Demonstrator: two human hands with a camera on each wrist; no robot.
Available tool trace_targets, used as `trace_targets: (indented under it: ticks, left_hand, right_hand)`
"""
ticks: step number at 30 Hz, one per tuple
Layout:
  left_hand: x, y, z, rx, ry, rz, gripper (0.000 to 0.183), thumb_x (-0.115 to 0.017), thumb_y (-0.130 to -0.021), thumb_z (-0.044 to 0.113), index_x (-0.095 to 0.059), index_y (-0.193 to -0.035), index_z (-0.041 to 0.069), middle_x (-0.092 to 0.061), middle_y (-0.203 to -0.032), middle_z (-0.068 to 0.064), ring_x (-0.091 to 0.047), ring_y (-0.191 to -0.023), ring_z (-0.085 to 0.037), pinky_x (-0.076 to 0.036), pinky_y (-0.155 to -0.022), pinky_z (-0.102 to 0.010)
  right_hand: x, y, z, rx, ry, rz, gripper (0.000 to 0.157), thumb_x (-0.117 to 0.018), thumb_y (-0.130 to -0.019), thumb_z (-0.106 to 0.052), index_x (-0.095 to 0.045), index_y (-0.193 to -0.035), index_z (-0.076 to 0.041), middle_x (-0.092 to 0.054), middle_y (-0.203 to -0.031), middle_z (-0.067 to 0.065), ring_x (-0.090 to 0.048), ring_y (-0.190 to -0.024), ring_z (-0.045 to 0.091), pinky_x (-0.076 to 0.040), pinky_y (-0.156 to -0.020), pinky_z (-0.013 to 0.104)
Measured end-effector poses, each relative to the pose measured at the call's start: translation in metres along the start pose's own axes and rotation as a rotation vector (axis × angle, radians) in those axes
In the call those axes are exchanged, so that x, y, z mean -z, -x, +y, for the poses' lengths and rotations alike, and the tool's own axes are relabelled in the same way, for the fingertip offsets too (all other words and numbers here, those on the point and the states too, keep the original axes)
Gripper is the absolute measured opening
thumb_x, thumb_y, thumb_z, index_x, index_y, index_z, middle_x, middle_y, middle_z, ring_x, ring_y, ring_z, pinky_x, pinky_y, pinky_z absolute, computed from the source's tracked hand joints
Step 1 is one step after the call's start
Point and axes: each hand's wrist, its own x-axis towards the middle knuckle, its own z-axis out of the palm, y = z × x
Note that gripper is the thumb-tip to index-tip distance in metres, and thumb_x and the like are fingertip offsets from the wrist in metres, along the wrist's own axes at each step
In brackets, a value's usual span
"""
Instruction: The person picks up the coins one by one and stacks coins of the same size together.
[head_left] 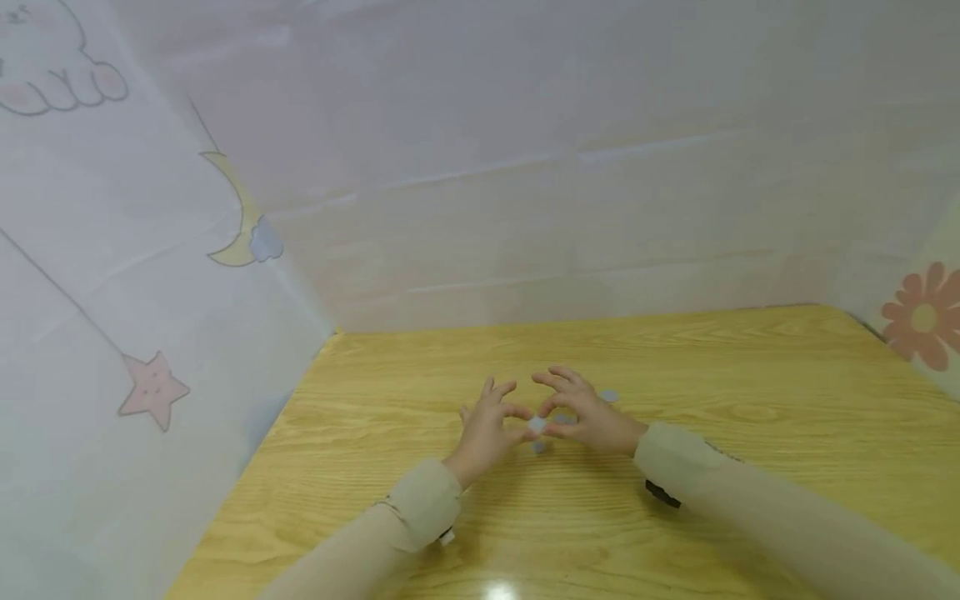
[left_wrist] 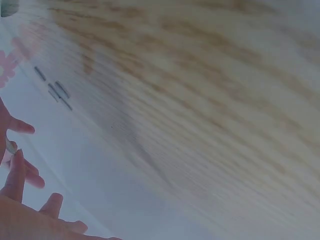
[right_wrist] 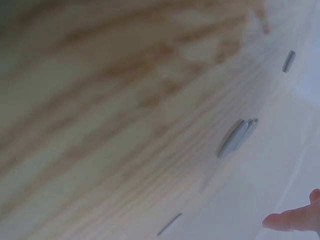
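Over the middle of the table, both hands meet at one small flat whitish piece [head_left: 537, 424]. The left hand [head_left: 486, 432] pinches its left side between thumb and index finger, the other fingers spread. From the opposite side, the right hand [head_left: 596, 423] pinches it the same way. In the left wrist view, only an edge of the piece [left_wrist: 10, 147] shows between fingertips. A small round grey disc [head_left: 539, 447] lies on the table just below the hands. More flat grey pieces [head_left: 564, 419] lie partly hidden behind the right hand. Just a fingertip [right_wrist: 287, 219] shows clearly in the right wrist view.
Another flat grey piece [head_left: 609, 396] lies beyond the right hand. Flat grey pieces [right_wrist: 234, 138] appear edge-on in the right wrist view. The wood-grain table [head_left: 375, 375] meets a pale printed wall covering [head_left: 480, 275] at its back edge.
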Motion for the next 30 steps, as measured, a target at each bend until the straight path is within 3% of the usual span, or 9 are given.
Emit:
trace_targets:
  ticks: [19,30]
  left_hand:
    - [0.010,0.027,-0.012,-0.010,0.027,0.012,0.026,-0.078,-0.079,0.017,-0.073,-0.101,0.004,-0.040,-0.146,-0.025,-0.011,-0.141,-0.051,0.002,-0.088,-0.086]
    - [0.014,0.037,-0.020,-0.037,-0.027,0.023,0.027,-0.080,-0.078,0.017,-0.073,-0.101,0.006,-0.043,-0.143,-0.023,-0.015,-0.140,-0.052,-0.003,-0.085,-0.088]
  right_hand:
    - [-0.016,-0.004,-0.013,0.033,0.078,-0.042,0.014,-0.078,-0.080,-0.009,-0.070,-0.091,-0.010,-0.041,-0.143,0.029,-0.022,-0.134,0.055,-0.014,-0.095,0.082]
    - [-0.026,-0.009,-0.014,0.075,0.077,-0.049,0.011,-0.078,-0.080,-0.011,-0.069,-0.087,-0.013,-0.044,-0.142,0.026,-0.025,-0.132,0.055,-0.015,-0.094,0.082]
